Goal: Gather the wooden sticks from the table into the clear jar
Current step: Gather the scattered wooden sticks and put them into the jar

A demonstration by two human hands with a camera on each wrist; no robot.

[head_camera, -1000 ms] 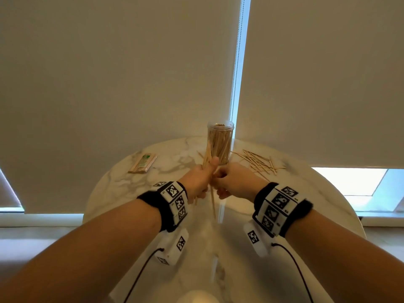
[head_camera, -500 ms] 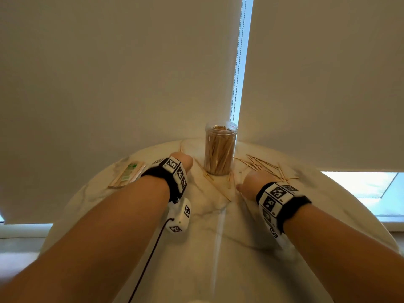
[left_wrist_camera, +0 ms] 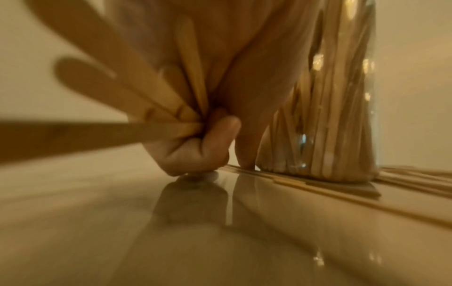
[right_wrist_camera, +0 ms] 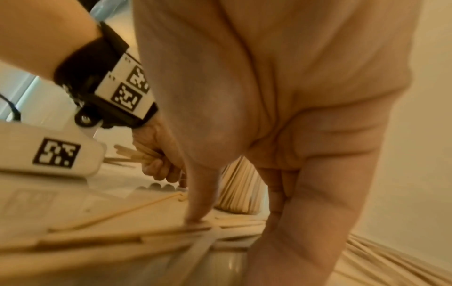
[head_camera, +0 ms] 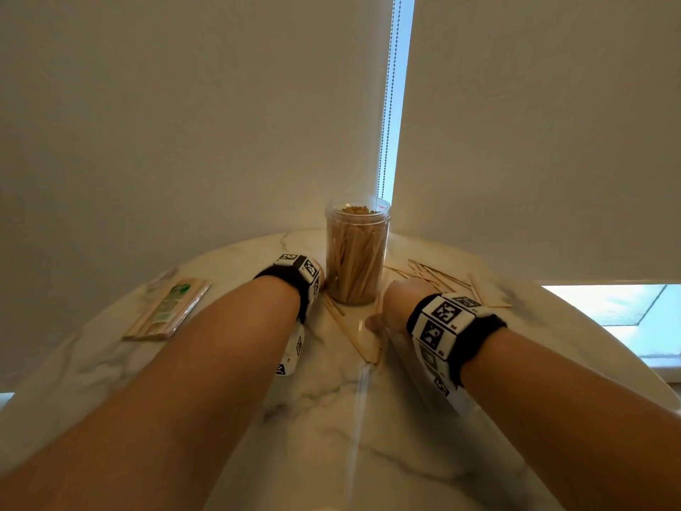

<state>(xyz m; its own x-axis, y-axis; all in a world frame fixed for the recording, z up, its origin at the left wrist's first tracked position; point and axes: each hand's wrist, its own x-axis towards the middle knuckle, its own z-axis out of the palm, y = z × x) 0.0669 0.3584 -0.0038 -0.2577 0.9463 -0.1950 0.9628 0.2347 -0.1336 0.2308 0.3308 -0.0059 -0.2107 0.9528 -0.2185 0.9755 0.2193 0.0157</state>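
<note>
Wooden sticks (head_camera: 438,278) loose on glossy marble table (head_camera: 368,418) below drawn blinds (head_camera: 184,105).

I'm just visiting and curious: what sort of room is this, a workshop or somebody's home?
Probably a home or office, not a workshop, though little shows. A round marble table stands against a window covered by roller blinds with a bead chain.
</note>
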